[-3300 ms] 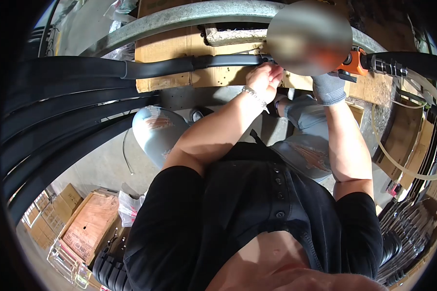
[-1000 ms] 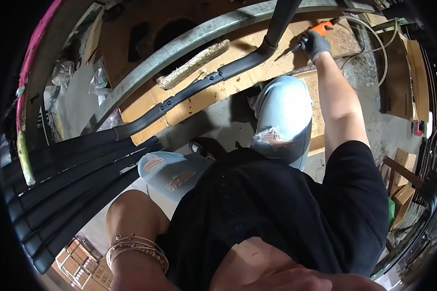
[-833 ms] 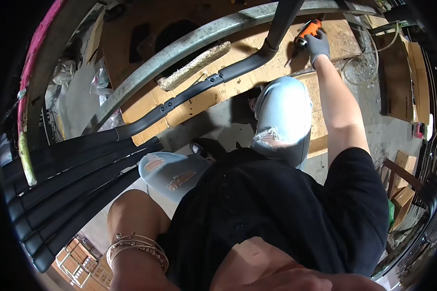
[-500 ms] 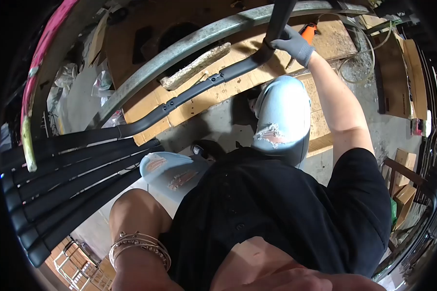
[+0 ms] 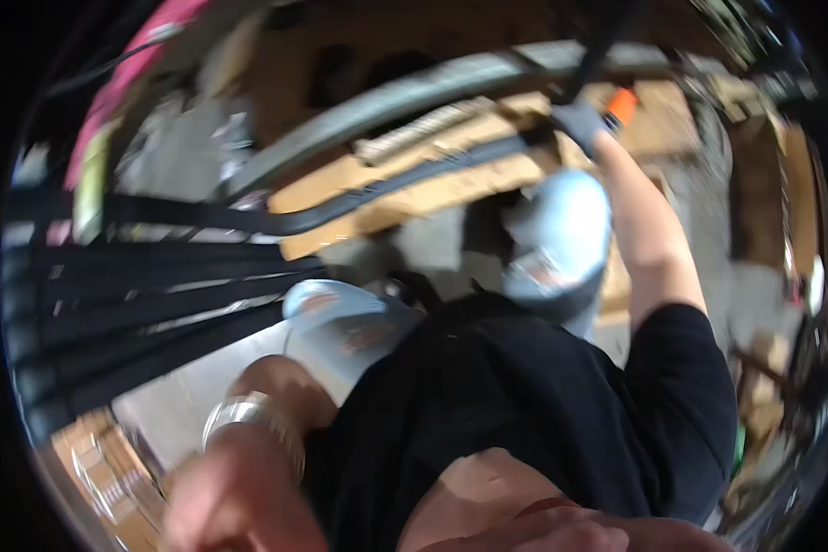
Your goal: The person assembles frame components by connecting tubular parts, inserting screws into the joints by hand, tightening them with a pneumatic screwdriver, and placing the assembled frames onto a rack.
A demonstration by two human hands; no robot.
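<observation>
My right hand point(image 5: 577, 127), in a grey work glove, is wrapped round a black bent metal tube point(image 5: 414, 178) near its upper bend. The tube runs down to the left over a wooden board, with joints along its middle. Just right of the glove lies an orange-handled tool point(image 5: 622, 107), its kind unclear. My left hand point(image 5: 219, 501) is bare and smeared by motion at the lower left, its fingers not readable. Bracelets point(image 5: 253, 419) circle that wrist.
Black parallel bars point(image 5: 156, 285) fill the left side. A curved grey metal rail point(image 5: 377, 106) arches behind the wooden board point(image 5: 327, 241). A pink and yellow pole point(image 5: 92, 184) stands at far left, and cardboard point(image 5: 754, 193) stands at the right.
The whole view has shifted and blurred. My left hand has come into sight at the lower left. My right hand stays on the tube.
</observation>
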